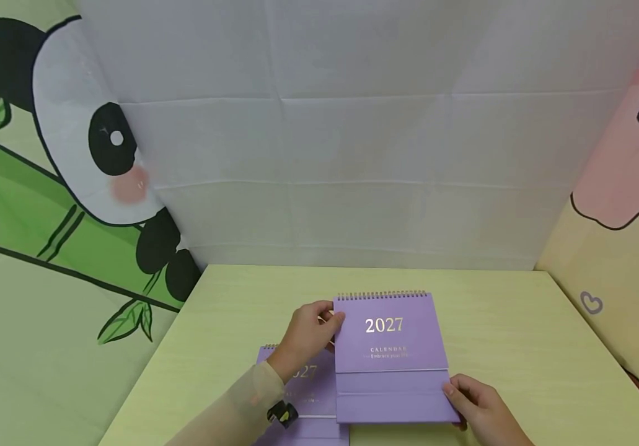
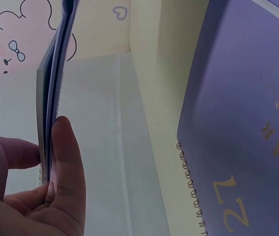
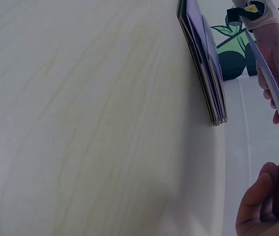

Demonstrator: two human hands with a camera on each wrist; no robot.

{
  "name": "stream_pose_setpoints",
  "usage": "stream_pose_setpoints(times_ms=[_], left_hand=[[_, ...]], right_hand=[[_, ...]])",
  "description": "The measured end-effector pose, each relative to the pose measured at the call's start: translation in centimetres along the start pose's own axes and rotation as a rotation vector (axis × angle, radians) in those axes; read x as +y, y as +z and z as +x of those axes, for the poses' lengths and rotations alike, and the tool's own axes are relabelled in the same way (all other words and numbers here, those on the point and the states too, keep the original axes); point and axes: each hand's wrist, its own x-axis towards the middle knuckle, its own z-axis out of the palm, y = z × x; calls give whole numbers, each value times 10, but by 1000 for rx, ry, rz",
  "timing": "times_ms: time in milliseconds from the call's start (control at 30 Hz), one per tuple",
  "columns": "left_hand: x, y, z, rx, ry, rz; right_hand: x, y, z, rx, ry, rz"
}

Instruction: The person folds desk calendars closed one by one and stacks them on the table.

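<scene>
A purple 2027 desk calendar (image 1: 388, 347) with a spiral binding along its top is held up between both hands. My left hand (image 1: 310, 334) pinches its upper left edge, with thumb in front, and the left wrist view shows the calendar edge-on between the thumb and fingers (image 2: 68, 182). At the lower right corner my right hand (image 1: 483, 406) grips it, thumb on the front. Below and to the left, a stack of like purple calendars (image 3: 206, 64) lies on the table, its top one (image 1: 308, 406) partly hidden by the left forearm and the held calendar.
The pale wood-grain table (image 1: 520, 347) ends at a white cloth backdrop (image 1: 352, 155). Cloth with a panda print (image 1: 68, 124) hangs on the left, and pink and cream printed cloth (image 1: 615, 173) on the right. A dark device (image 1: 282, 413) is strapped at the left wrist.
</scene>
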Motion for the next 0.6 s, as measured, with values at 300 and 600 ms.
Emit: stream_pose_setpoints(times_ms=[300, 600], left_hand=[[-2, 1, 1, -12, 3, 8], [-1, 3, -1, -16, -9, -3]], right_hand=[[-2, -1, -2, -9, -30, 0], [-5, -2, -4, -14, -18, -3]])
